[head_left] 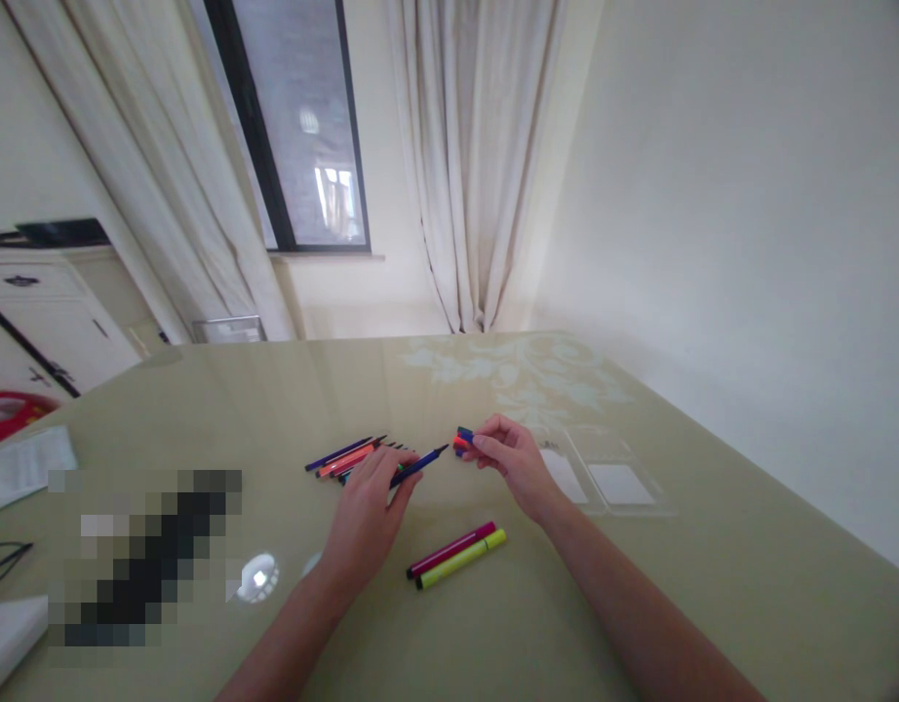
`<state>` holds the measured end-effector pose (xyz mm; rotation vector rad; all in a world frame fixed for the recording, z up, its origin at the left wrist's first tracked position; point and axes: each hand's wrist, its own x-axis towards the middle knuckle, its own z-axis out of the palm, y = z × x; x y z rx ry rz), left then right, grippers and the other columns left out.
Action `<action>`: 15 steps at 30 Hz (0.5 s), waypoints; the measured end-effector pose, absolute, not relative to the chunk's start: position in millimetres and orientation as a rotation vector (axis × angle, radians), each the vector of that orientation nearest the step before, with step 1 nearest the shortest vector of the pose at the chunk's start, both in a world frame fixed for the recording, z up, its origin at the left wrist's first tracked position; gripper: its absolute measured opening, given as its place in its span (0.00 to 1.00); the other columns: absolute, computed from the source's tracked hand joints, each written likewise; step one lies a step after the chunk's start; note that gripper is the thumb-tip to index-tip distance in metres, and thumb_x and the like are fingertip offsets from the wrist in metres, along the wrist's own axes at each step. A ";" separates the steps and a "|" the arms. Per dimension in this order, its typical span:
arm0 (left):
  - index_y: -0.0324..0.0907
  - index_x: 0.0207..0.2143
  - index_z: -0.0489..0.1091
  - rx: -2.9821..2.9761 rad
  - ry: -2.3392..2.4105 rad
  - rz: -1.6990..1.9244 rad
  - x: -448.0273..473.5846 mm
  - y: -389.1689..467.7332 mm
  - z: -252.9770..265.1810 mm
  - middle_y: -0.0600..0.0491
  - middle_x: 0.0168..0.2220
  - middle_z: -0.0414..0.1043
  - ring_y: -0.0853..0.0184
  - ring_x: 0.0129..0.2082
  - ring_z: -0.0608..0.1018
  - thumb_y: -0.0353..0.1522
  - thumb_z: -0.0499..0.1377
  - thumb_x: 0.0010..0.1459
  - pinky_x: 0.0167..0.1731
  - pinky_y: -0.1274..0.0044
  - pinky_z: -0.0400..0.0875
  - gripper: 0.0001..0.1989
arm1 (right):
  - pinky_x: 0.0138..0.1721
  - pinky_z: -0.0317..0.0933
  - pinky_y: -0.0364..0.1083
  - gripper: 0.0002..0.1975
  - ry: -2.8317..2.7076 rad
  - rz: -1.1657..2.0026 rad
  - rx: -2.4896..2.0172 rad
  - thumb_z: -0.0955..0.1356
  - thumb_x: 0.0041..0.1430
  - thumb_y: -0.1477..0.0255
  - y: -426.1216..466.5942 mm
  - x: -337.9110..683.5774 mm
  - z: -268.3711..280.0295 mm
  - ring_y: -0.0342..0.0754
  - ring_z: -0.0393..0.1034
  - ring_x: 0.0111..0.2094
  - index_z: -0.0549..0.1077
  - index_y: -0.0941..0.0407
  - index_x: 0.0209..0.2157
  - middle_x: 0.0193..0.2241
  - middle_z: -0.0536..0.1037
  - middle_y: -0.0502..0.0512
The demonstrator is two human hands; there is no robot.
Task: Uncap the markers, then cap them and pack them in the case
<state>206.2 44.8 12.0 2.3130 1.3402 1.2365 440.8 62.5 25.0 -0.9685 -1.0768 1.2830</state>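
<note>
My left hand [376, 492] is closed on a dark blue felt-tip pen [422, 464], whose bare dark tip points up to the right. Under and beyond that hand lies a group of felt-tip pens [353, 453] in blue, orange, red and other colours; the hand hides part of them. In my right hand [509, 453], the fingers pinch several small pen caps [462, 442], blue and red among them. A small gap separates the caps from the blue pen's tip. Nearer to me, a magenta felt-tip pen [449, 551] and a yellow-green felt-tip pen [460, 560] lie side by side.
A clear plastic case [640, 487] with white paper inserts lies open right of my right hand. At the left are a blurred-out dark patch, a cable [3, 565] and a white object [11, 643]. A wall [749, 244] borders the table's right side.
</note>
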 end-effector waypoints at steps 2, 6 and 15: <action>0.46 0.44 0.73 2.312 1.333 1.221 206.1 44.7 11.8 0.51 0.42 0.78 0.58 0.45 0.79 0.35 0.58 0.68 0.46 0.68 0.72 0.06 | 0.32 0.63 0.44 0.16 -1.083 1.277 -0.948 0.80 0.48 0.64 63.5 441.2 24.4 0.49 0.78 0.32 0.73 0.55 0.29 0.31 0.84 0.55; 0.46 0.44 0.72 2.317 1.329 1.207 206.3 44.4 11.2 0.51 0.42 0.77 0.58 0.45 0.79 0.36 0.58 0.68 0.47 0.67 0.72 0.06 | 0.40 0.64 0.47 0.12 -1.116 1.271 -0.879 0.77 0.49 0.68 64.4 439.9 23.7 0.48 0.75 0.36 0.80 0.54 0.37 0.33 0.82 0.52; 0.46 0.44 0.73 2.326 1.341 1.225 206.6 45.1 9.4 0.51 0.42 0.78 0.58 0.45 0.79 0.36 0.58 0.68 0.47 0.67 0.73 0.06 | 0.37 0.61 0.46 0.09 -1.095 1.290 -0.882 0.74 0.53 0.67 63.7 437.7 23.4 0.47 0.73 0.34 0.80 0.54 0.37 0.31 0.82 0.51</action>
